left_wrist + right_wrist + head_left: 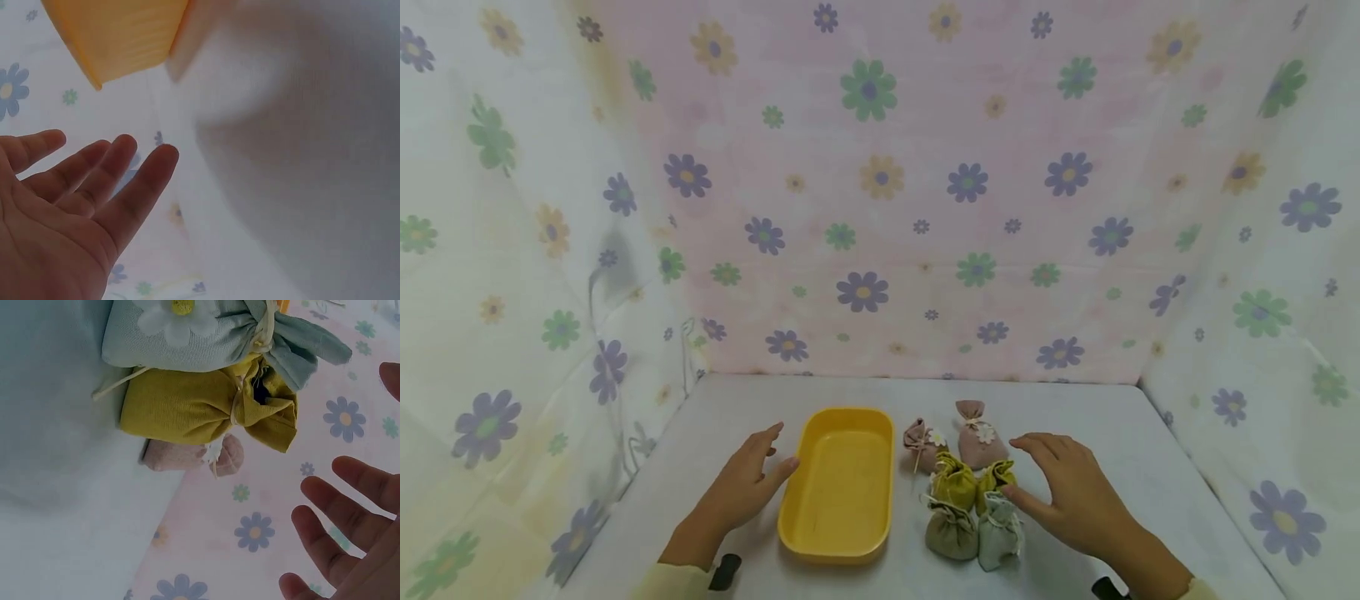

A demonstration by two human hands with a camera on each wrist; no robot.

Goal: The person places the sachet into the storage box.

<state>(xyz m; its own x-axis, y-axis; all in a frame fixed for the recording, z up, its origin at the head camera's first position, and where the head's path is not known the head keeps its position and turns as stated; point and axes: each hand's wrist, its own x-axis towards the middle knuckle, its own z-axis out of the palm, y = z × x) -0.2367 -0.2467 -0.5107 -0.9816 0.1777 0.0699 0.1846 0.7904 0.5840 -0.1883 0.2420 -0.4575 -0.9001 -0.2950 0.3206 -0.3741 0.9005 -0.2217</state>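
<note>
A shallow yellow tray [837,492] lies on the white table with nothing in it. Beside its left rim is my left hand [747,483], fingers spread and holding nothing; the left wrist view shows the same hand [81,206] apart from the tray's side [125,37]. Several small drawstring pouches cluster right of the tray: pink ones [982,446] at the back, mustard ones [955,483] in the middle, an olive one [952,532] and a grey-green one [998,533] in front. My right hand [1071,496], fingers extended, hovers at their right side, holding nothing.
Flower-printed cloth walls [880,208] stand behind the table and on both sides. White tabletop [1075,408] surrounds the tray and pouches. In the right wrist view, the grey-green pouch [181,337] has a white flower on it.
</note>
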